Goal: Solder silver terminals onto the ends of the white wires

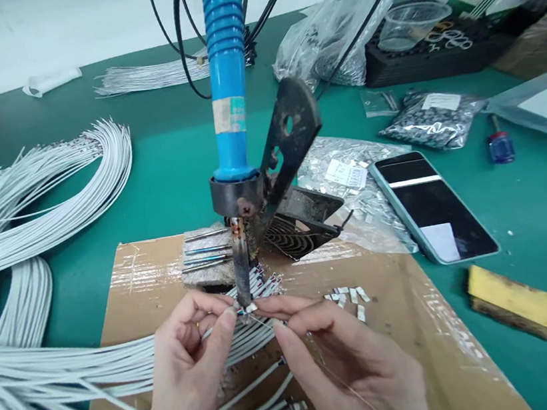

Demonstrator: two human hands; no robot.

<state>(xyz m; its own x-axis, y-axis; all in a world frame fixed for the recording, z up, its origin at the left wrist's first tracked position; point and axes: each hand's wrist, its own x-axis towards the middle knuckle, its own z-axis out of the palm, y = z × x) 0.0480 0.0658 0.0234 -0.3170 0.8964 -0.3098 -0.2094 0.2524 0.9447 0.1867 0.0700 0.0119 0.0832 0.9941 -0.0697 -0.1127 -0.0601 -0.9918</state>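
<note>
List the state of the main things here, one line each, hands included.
Soldering iron: clamped in a holder, tip down; whether hot, cannot tell
Left hand: pinching a cable end at the tip
Right hand: pinching a thin wire
White tabs: loose, scattered on the cardboard
Phone: face up, screen mostly dark
Yellow sponge: lying flat, side stained dark
Clear cup: upright
</note>
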